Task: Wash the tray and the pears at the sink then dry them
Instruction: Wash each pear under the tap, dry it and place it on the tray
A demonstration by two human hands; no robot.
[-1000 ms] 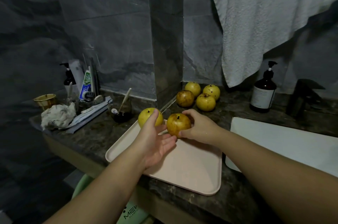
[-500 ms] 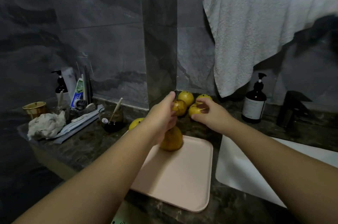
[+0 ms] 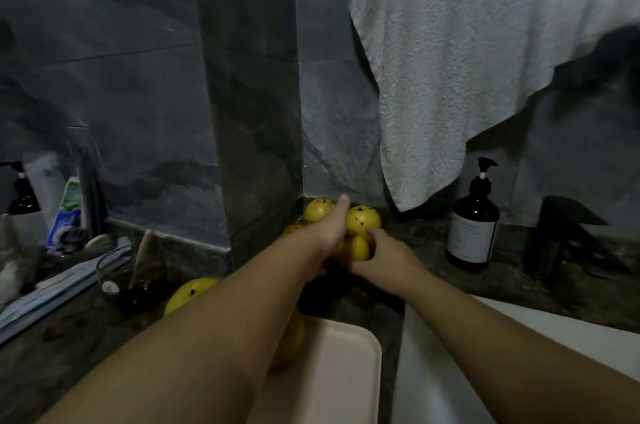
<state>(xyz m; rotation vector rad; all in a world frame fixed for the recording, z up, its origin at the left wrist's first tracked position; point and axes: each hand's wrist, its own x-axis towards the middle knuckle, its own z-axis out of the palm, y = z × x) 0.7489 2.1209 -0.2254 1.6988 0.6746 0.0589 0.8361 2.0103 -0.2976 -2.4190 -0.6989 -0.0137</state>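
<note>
Both bare forearms reach forward and converge toward the far corner. The left hand (image 3: 329, 233) lies back up, one finger pointing straight ahead while the others curve downward out of sight. The right hand (image 3: 384, 259) sits just beside it, nearly touching, its fingers (image 3: 372, 234) curled round a pear (image 3: 356, 248).

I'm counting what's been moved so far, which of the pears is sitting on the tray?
The darker pear beneath the left forearm rests on the pink tray. Another lies just beyond the tray's far edge; the rest cluster by the back wall at the hands.
</note>
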